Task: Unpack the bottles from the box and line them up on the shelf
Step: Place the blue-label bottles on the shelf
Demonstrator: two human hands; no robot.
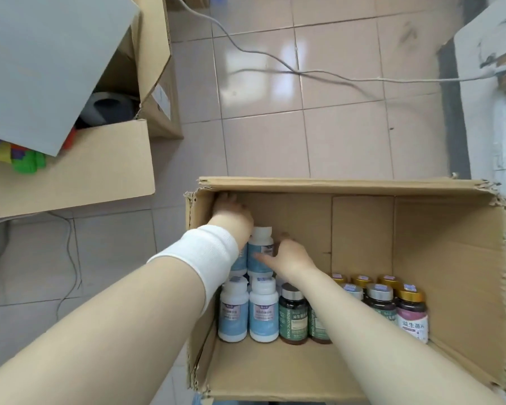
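An open cardboard box [450, 258] holds several bottles. White bottles with blue labels [263, 311] stand at its left, dark green-labelled bottles [292, 314] in the middle, and gold- and silver-capped dark bottles [411, 311] at the right. A raised white bottle [260, 244] sits between my hands. My right hand [289, 258] grips it, thumb across the label and fingers behind. My left hand [231, 210], with a white wristband, reaches into the box's far left corner. Its fingers point down and what they touch is hidden. No shelf shows.
The box stands over a pink tiled floor [304, 127]. A grey cable [275, 68] runs across the tiles. At the left are open cardboard boxes [100, 171] with colourful items, under a grey board [41, 68]. A white wall edge [494, 112] is at the right.
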